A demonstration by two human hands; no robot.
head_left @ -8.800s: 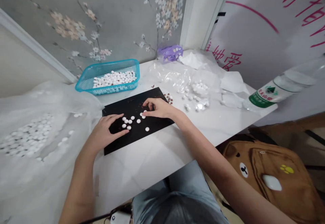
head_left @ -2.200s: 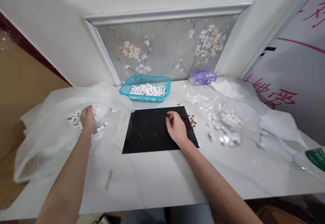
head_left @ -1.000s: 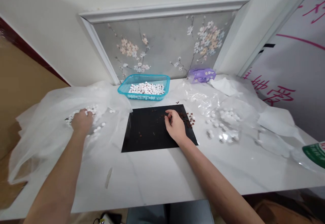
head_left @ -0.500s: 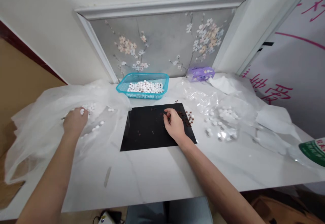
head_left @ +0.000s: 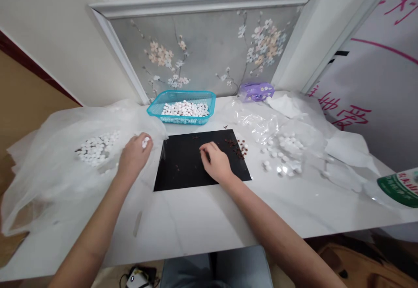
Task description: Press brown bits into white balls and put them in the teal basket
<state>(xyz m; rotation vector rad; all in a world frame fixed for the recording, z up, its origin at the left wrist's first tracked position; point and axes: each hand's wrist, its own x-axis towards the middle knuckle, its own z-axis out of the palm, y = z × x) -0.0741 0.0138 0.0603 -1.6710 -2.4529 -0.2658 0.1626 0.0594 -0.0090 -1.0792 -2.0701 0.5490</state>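
Note:
My left hand is closed on a couple of small white balls, which show at its fingertips. It is above the clear plastic sheet, just left of the black mat. A pile of white balls lies on that sheet farther left. My right hand is over the middle of the mat, thumb and fingers drawn together; whatever they pinch is too small or hidden to name. Small dark brown star-shaped pieces lie at the mat's right side, and a few brown bits are scattered across it.
Behind the mat, a blue plastic basket holds many white balls with brown bits. To the right lie more white balls and clear plastic bags. A purple packet rests against the wall. A green-labelled bottle is at far right.
My left hand has moved right, from the ball pile to beside the mat, carrying white balls. My right hand has shifted slightly left over the mat, away from the brown pieces.

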